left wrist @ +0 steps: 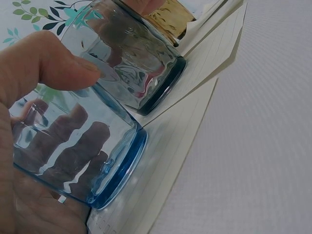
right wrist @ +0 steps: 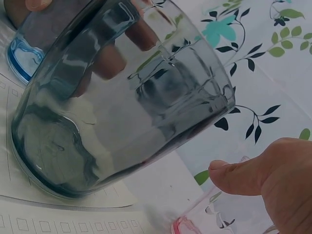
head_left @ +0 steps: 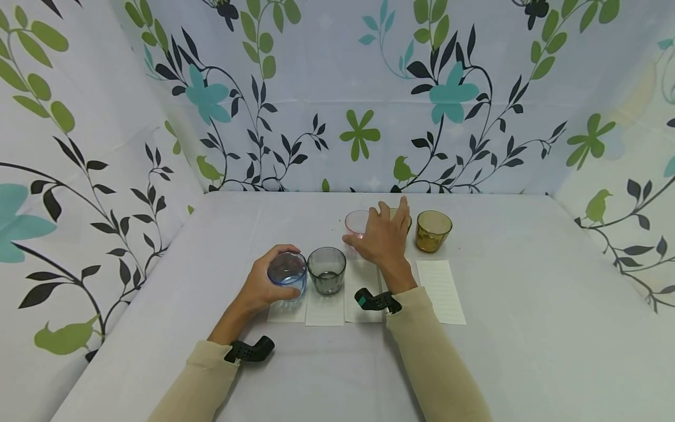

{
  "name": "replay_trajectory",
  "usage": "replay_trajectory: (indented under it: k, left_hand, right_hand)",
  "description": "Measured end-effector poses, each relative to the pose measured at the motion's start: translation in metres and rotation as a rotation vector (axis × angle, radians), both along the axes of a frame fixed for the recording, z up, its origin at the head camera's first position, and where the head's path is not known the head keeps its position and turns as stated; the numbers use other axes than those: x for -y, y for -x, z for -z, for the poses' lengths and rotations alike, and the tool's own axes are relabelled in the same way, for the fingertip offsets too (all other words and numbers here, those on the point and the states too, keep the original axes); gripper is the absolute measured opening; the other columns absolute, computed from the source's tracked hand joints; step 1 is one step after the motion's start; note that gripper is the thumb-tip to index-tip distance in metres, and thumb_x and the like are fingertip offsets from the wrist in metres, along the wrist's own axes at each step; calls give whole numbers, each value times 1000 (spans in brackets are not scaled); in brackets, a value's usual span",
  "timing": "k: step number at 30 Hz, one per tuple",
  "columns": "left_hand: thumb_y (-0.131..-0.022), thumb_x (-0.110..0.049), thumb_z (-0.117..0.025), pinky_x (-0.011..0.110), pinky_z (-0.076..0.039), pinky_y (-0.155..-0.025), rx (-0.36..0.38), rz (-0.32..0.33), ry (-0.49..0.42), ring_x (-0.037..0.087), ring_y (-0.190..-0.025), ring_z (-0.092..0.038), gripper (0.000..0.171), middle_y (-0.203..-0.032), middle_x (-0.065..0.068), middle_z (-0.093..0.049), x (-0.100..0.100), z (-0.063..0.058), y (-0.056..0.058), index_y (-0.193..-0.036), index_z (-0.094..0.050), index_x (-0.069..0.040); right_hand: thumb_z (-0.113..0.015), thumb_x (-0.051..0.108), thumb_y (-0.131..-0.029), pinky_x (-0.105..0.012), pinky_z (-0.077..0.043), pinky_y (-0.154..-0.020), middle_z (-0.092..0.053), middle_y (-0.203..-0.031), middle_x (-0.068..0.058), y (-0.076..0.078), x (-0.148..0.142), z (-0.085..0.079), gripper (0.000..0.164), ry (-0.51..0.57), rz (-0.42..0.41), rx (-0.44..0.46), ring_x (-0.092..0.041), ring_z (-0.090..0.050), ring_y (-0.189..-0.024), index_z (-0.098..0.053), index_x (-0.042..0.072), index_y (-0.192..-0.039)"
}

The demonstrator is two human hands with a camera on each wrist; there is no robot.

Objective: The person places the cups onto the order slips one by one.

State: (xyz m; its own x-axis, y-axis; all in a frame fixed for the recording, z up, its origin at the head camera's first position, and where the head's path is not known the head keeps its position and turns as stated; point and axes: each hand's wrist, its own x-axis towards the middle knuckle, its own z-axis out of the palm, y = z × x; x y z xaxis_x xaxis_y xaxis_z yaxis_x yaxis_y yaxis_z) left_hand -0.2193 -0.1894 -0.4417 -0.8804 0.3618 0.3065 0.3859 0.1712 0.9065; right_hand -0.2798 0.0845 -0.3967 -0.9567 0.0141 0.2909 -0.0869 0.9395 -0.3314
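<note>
My left hand (head_left: 263,280) grips a clear blue glass tumbler (left wrist: 73,146), thumb on the near side and fingers round the far side. Just right of it stands a smoky grey tumbler (head_left: 327,271), upright on a lined paper strip; nothing holds it. My right hand (head_left: 386,237) reaches over a pink-tinted tumbler (head_left: 355,221), with fingers spread and the thumb out straight beside that glass. In the right wrist view the thumb (right wrist: 243,178) lies over the pink glass; contact is unclear. Behind the right fingers another yellowish rim shows, mostly hidden.
An amber tumbler (head_left: 433,231) stands to the right of the right hand. Several lined paper strips lie side by side on the white tabletop, including one at the right (head_left: 442,293). A leaf-patterned cloth (head_left: 337,94) hangs behind the table.
</note>
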Motion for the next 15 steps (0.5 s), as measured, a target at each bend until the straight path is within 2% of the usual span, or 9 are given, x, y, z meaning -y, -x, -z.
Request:
replay_trajectory:
  k: [15]
  left_hand:
    - [-64,4,-81,55,-46,-98,9,-5,4,35,-115,-58,81,-128,12,-61,0,-1,-1,-139,-51,-3]
  right_hand:
    - [-83,61,-72,-62,-5,-121,-44,-154,-18,0,3,-3,91,54,10,-28,-44,5,-154,-60,1,-136]
